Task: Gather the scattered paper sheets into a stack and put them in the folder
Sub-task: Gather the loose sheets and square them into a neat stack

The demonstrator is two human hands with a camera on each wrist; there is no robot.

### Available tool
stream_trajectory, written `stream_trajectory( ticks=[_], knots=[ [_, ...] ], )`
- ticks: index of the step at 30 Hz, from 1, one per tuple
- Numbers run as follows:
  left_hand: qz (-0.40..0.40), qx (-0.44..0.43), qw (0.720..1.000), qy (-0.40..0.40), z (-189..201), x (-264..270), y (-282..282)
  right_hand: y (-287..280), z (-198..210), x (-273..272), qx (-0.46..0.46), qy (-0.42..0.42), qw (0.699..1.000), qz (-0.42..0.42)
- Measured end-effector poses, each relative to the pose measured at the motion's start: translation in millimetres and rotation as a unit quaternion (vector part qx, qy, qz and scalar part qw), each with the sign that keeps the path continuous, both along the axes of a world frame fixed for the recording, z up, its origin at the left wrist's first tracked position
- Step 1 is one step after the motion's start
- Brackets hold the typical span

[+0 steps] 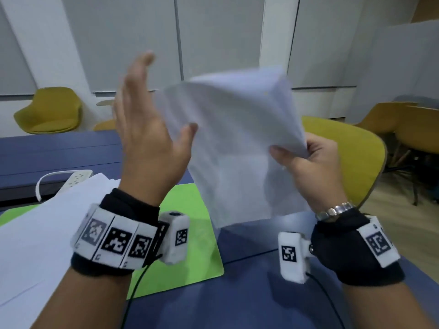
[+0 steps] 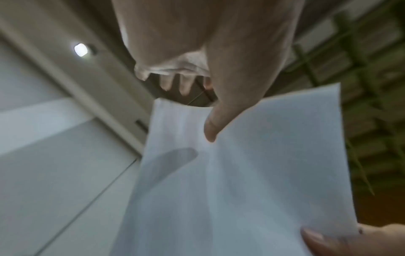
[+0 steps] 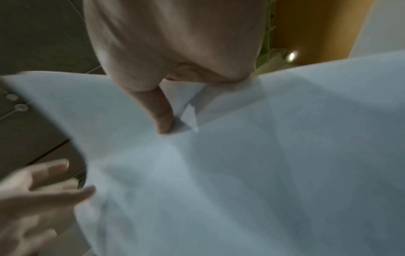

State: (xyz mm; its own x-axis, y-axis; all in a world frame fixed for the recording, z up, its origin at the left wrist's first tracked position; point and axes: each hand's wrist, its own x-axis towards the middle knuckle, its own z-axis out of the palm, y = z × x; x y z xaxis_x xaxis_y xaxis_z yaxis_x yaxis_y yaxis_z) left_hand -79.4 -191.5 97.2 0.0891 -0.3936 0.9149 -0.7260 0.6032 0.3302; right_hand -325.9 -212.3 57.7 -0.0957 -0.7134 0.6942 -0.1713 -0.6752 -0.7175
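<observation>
A stack of white paper sheets (image 1: 237,143) is held upright in the air above the table. My right hand (image 1: 308,157) pinches its right edge, thumb on the near face; the pinch also shows in the right wrist view (image 3: 166,121). My left hand (image 1: 147,138) is raised at the stack's left edge with straight, spread fingers. Its thumb (image 2: 212,128) lies over the near face of the sheets (image 2: 252,173); contact is unclear. The green folder (image 1: 190,203) lies flat on the table below, with more white sheets (image 1: 47,233) spread over its left part.
The blue table (image 1: 249,293) runs under both arms. A white power strip (image 1: 76,179) with its cable lies behind the loose sheets. A yellow chair (image 1: 344,148) stands close at the table's right end, and others stand further back.
</observation>
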Motion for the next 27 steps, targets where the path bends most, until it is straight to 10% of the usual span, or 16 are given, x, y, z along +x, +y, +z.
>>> stream_trajectory(
  ticks=[3, 6, 12, 27],
  knots=[
    [-0.15, 0.234, 0.928, 0.249, -21, 3, -20, -4, -10, 9, 0.076, -0.129, 0.989, 0.008],
    [-0.271, 0.359, 0.829, 0.332, -42, -3, -34, -7, -19, 19, 0.111, -0.183, 0.977, 0.004],
    [-0.201, 0.219, 0.911, 0.285, -58, -28, -37, -11, -27, 22, 0.109, -0.139, 0.982, -0.066],
    [-0.109, 0.238, 0.952, 0.159, -88, -63, -37, -13, -42, 37, 0.079, -0.057, 0.979, -0.178]
  ],
)
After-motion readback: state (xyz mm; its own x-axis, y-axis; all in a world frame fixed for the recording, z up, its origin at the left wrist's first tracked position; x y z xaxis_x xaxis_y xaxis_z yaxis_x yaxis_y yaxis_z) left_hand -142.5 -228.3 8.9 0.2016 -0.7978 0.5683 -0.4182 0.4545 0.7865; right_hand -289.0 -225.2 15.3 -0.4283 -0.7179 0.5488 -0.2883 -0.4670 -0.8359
